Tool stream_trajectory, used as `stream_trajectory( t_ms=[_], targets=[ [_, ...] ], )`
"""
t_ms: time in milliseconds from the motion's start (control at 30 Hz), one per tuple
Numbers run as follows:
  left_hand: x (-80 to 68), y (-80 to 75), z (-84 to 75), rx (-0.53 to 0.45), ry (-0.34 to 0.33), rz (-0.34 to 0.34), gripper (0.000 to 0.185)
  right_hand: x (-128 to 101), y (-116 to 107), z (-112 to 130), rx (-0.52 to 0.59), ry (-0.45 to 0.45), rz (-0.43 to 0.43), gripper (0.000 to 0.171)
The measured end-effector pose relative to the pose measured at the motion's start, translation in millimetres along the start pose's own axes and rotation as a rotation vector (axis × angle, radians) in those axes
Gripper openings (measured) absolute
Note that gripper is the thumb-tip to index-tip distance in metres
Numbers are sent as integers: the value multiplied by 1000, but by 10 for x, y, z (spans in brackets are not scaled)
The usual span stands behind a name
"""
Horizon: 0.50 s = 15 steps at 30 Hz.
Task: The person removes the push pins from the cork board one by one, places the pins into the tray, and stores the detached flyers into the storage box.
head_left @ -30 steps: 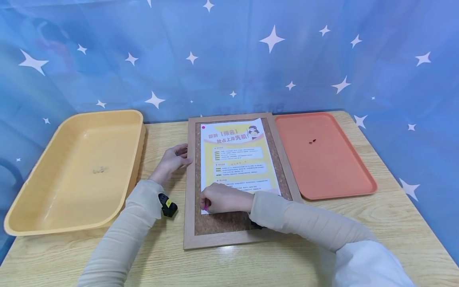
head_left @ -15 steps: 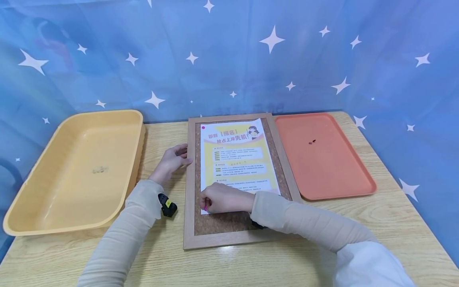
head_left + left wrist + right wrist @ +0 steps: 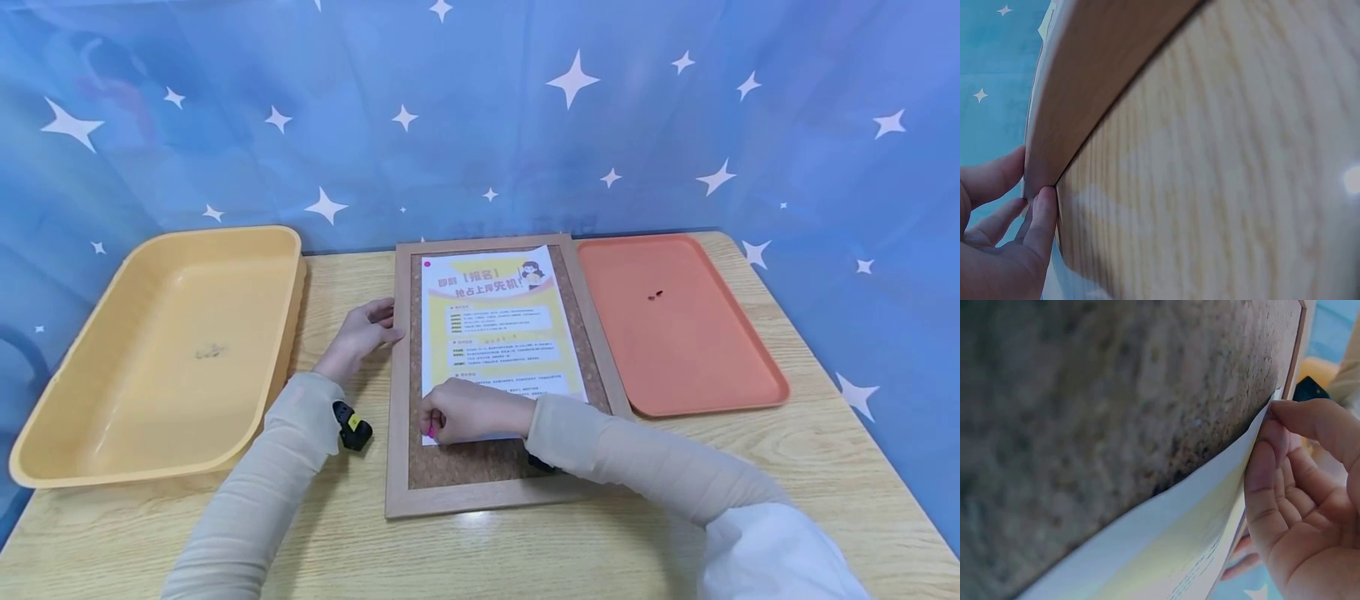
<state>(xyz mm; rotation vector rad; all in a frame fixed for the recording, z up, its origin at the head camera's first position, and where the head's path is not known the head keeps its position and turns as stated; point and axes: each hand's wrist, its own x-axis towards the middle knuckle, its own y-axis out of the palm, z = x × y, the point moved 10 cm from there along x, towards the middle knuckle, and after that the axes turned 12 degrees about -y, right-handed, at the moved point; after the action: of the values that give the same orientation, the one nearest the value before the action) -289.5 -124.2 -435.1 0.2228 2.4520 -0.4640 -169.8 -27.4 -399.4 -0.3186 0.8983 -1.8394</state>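
A cork board [image 3: 465, 468] in a light wooden frame lies on the table, bearing a printed yellow-and-white poster [image 3: 495, 333]. One pink push pin [image 3: 427, 264] sits at the poster's upper left corner. At its lower left corner my right hand [image 3: 471, 412] pinches another pink push pin [image 3: 431, 432] between thumb and finger; the hand covers part of the print. The right wrist view shows those fingertips right at the paper's corner, with the lower edge lifted slightly from the cork. My left hand [image 3: 363, 337] rests its fairly straight fingertips against the frame's left side [image 3: 1079, 81].
To the left stands a deep yellow bin [image 3: 291, 358] with a small grey patch on its bottom. A flat orange tray [image 3: 697, 358] lies right beside the board, holding small dark bits [image 3: 656, 295]. A blue star-patterned curtain [image 3: 480, 100] hangs behind the table [image 3: 480, 558].
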Motion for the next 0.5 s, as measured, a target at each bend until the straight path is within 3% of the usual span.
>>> stream_trajectory(
  t_ms=[500],
  targets=[
    [-3, 10, -6, -6, 14, 8, 67, 21, 20, 1, 17, -28, 32, 11]
  ],
)
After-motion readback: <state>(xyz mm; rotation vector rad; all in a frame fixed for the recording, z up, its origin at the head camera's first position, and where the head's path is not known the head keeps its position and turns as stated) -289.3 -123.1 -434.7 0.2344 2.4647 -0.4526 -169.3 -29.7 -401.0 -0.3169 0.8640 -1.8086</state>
